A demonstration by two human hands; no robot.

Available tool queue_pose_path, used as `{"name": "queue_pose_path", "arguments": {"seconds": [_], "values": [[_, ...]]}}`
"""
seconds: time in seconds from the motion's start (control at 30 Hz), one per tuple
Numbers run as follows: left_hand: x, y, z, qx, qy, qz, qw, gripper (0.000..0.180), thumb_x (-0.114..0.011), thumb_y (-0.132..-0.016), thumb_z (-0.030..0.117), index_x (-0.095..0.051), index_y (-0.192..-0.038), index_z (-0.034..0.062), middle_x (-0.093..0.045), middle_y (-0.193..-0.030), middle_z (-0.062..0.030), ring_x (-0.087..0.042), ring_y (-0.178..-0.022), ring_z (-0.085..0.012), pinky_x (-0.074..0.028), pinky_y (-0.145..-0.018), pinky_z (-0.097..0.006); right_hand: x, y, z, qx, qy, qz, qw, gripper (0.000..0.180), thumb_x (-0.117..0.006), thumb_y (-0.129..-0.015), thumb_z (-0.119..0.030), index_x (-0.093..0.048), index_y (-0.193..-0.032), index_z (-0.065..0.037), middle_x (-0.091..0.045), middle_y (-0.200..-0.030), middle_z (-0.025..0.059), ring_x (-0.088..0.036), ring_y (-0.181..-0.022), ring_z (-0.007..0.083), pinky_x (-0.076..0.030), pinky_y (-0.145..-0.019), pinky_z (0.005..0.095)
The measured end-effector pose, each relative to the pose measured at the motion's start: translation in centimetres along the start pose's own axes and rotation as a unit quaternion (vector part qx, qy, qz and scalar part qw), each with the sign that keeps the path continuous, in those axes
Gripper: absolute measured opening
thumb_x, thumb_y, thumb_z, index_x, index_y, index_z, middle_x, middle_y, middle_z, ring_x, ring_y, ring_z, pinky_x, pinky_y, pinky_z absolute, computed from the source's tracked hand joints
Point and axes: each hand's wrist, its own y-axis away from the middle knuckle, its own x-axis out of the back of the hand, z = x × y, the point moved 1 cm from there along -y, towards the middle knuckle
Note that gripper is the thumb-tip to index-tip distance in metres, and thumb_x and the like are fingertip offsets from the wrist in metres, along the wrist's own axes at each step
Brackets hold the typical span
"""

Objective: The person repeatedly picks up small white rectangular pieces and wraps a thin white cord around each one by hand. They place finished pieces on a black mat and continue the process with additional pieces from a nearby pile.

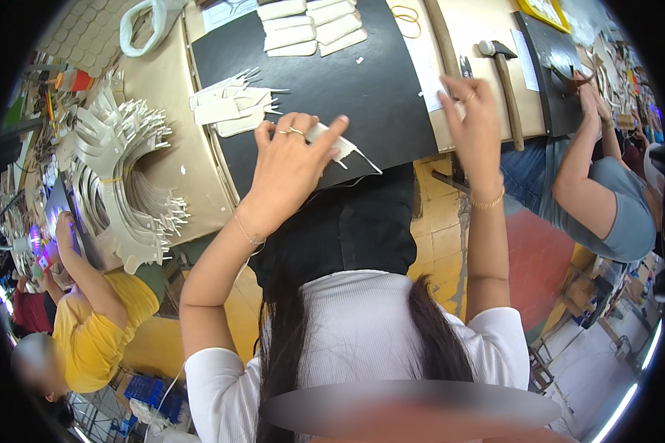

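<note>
My left hand point(287, 166) rests over the black board point(369, 88), its thumb stretched out and its other fingers bent. Under that hand, a small flat cream piece point(343, 150) with thin strips at its end is held against the board. One thin strip reaches toward the board's near edge. My right hand point(474, 129) is raised beyond the board's right edge, fingers bent and blurred; whether anything is between them I cannot make out. A loose pile of similar cream pieces with thin ends point(233, 103) lies left of my left hand.
Cream pads point(292, 33) lie in rows at the board's far side. Bundled curved cream parts point(122, 177) lie left. A hammer point(504, 81), pliers point(466, 66) and yellow rubber bands point(406, 21) are right. Co-workers sit on both sides, one in a yellow shirt point(92, 332).
</note>
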Motion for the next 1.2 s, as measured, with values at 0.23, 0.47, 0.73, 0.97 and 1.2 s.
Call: {"name": "queue_pose_path", "arguments": {"seconds": [0.23,0.47,0.73,0.97,1.2], "values": [[-0.4,-0.8,-0.4,0.049,0.103,0.057,0.992,0.037,-0.081,-0.084,0.026,-0.072,-0.116,0.0116,-0.057,-0.109,-0.0070,-0.053,-0.107,-0.0278,-0.036,-0.096,-0.042,-1.9,-2.5,7.7,-0.244,0.093,-0.047,0.964,0.036,-0.075,-0.092,-0.021,-0.070,-0.121,-0.002,-0.068,-0.106,0.0169,-0.067,-0.097,0.0325,-0.052,-0.086,0.0432],[-0.6,-0.9,-0.9,0.084,0.174,0.054,0.980,0.030,-0.083,-0.082,0.023,-0.070,-0.104,0.0075,-0.060,-0.103,-0.0084,-0.055,-0.100,-0.0286,-0.039,-0.093,-0.040,-1.0,-2.1,7.2,-0.215,0.092,0.006,0.972,0.024,-0.072,-0.093,-0.016,-0.070,-0.111,0.001,-0.067,-0.090,0.0159,-0.067,-0.078,0.0291,-0.054,-0.075,0.0411],[1.3,0.2,0.5,0.203,0.340,-0.021,0.918,0.021,-0.081,-0.086,0.014,-0.072,-0.101,0.0014,-0.072,-0.086,-0.0071,-0.062,-0.068,-0.0151,-0.047,-0.079,-0.030,-0.1,3.7,-5.7,-0.114,-0.235,-0.160,0.952,0.041,-0.075,-0.094,-0.020,-0.065,-0.133,-0.011,-0.061,-0.091,0.0066,-0.052,-0.073,0.0127,-0.048,-0.070,0.0277],[2.2,1.6,0.8,0.268,0.484,-0.031,0.832,0.023,-0.081,-0.088,0.013,-0.074,-0.107,0.0018,-0.072,-0.092,-0.0029,-0.062,-0.079,-0.0074,-0.048,-0.070,-0.023,-2.0,3.8,-8.3,-0.193,-0.348,-0.250,0.883,0.034,-0.079,-0.092,-0.028,-0.074,-0.115,-0.005,-0.068,-0.086,0.0012,-0.050,-0.060,0.0064,-0.043,-0.054,0.0231],[-0.7,2.5,0.3,0.057,0.123,0.162,0.978,0.037,-0.081,-0.080,0.011,-0.073,-0.116,0.0092,-0.063,-0.120,-0.0085,-0.058,-0.111,-0.0276,-0.041,-0.098,-0.045,-4.1,3.0,-8.2,-0.233,-0.272,-0.358,0.862,0.040,-0.076,-0.093,-0.036,-0.071,-0.092,0.003,-0.068,-0.064,0.0070,-0.065,-0.055,0.0194,-0.050,-0.057,0.0343]]}}
